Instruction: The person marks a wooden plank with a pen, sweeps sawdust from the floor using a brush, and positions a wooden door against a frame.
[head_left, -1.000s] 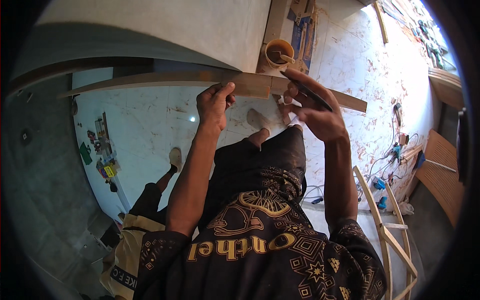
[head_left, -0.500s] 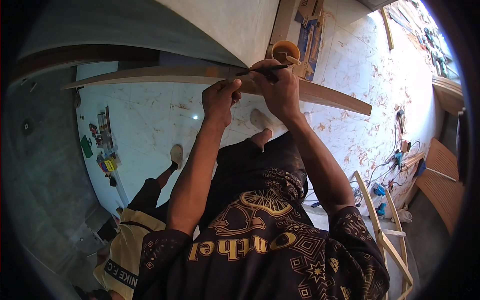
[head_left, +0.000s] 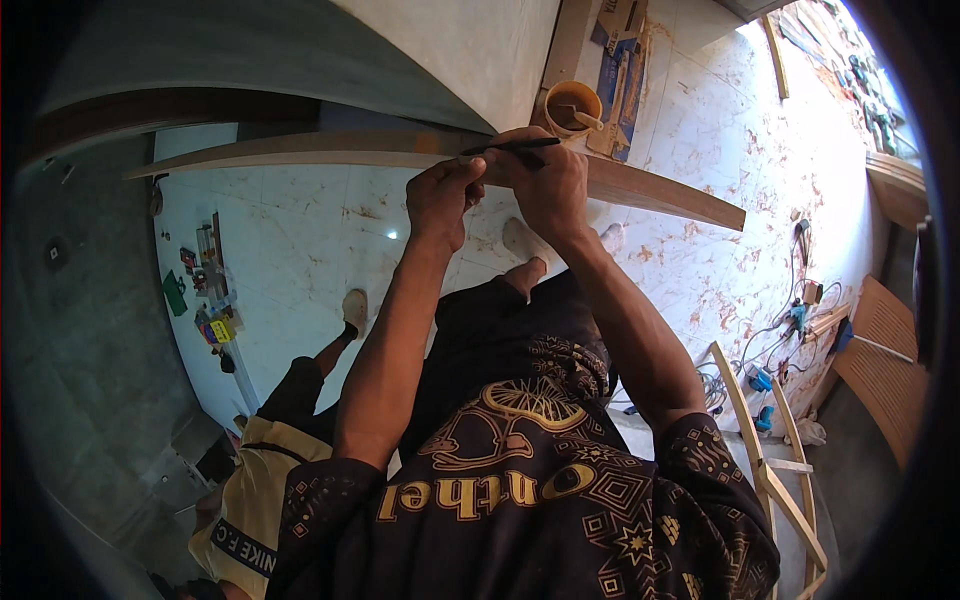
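Note:
A long wooden board (head_left: 660, 190) runs across in front of me, bowed by the lens. My left hand (head_left: 438, 205) is closed at its near edge, with the thumb against the wood and the other fingers curled below. Just to the right, my right hand (head_left: 552, 190) grips a slim black pen (head_left: 530, 144). The pen lies low and nearly level over the board, its tip pointing left, close to my left thumb. My right palm hides part of the board, and exactly where the tip meets the wood is hard to make out.
Behind the board stands a yellow bucket (head_left: 573, 108) with a tool in it, beside flattened cardboard (head_left: 624, 80). Another person (head_left: 265, 450) is at lower left, near tools on the floor. Cables, blue power tools (head_left: 763, 418) and a wooden frame (head_left: 765, 470) lie at right.
My right hand has shifted slightly left with the pen, closer to my left thumb. The left hand and the board have hardly moved.

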